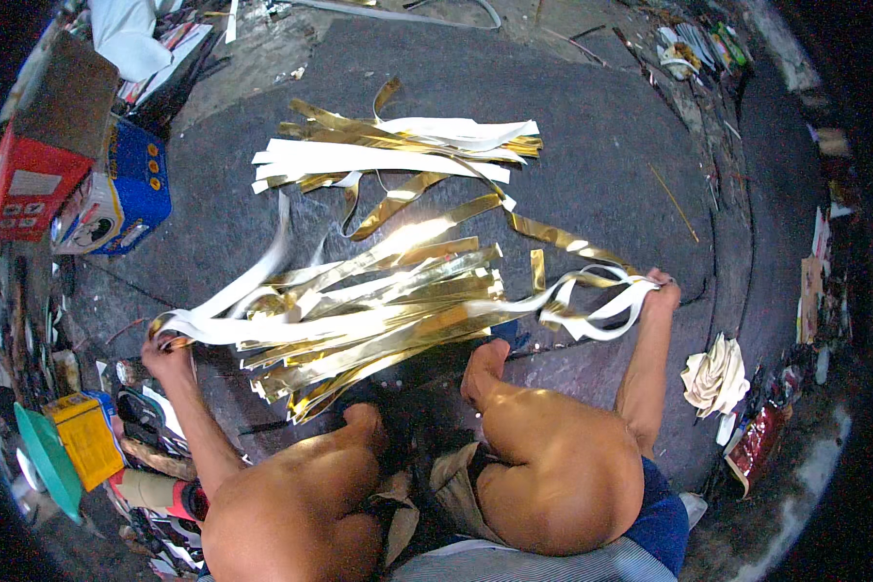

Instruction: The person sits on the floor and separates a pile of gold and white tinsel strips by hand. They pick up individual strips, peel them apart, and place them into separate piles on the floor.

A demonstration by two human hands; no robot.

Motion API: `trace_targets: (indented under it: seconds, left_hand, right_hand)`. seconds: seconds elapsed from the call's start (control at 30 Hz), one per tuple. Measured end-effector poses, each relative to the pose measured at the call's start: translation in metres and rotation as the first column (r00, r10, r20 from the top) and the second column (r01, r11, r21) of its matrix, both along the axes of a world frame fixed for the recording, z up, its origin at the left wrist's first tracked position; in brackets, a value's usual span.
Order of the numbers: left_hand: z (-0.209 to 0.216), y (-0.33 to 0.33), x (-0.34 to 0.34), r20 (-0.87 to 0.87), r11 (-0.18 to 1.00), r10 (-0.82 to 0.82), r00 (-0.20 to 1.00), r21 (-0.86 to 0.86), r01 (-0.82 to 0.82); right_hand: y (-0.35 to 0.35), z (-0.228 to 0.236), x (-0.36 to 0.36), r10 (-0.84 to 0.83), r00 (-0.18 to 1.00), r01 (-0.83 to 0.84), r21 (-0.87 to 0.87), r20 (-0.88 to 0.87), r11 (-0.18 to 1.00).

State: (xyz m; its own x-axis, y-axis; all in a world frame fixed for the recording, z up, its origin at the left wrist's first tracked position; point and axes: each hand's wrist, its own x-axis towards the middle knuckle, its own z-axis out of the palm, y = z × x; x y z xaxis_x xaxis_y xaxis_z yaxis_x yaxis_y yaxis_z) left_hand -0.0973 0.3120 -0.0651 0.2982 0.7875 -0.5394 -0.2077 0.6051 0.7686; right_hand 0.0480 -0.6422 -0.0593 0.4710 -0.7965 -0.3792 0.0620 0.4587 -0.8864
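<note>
My left hand [170, 357], out to the left, is closed on the ends of several long strips, white on one face and shiny gold on the other. Far over to the right, my right hand [662, 289] pinches looped ends of similar white-and-gold strips [606, 308]. Between the hands, just past my feet, lies a loose pile of gold strips [388, 335]. The held strips run across and over this pile, some blurred by motion. Behind it is a second bundle of white and gold strips [398, 155]. One gold strip [563, 238] trails from that bundle toward my right hand.
The strips lie on a dark mat [611, 126]. At the far left stand a red box [34, 184] and a blue box [141, 179]. A yellow box [84, 441] and a green disc-like thing [47, 461] are near left. A crumpled cream cloth [716, 376] lies at right.
</note>
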Motion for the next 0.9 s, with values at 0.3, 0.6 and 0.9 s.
trace_targets:
  seconds: [0.3,0.6,0.9]
  left_hand:
    - [0.019,-0.002,0.001,-0.414,0.336,0.019,0.91,0.86,0.384]
    - [0.076,-0.254,0.06,-0.549,0.031,-0.719,0.427,0.588,0.808]
    - [0.088,-0.283,0.057,-0.53,-0.092,-0.825,0.197,0.47,0.878]
  right_hand:
    - [0.33,0.045,0.054,0.535,0.345,-0.661,-0.604,-0.771,-0.445]
    - [0.359,-0.034,0.091,0.481,0.363,-0.626,-0.591,-0.798,-0.508]
    - [0.393,0.075,0.038,0.79,0.025,-0.864,-0.411,-0.612,-0.291]
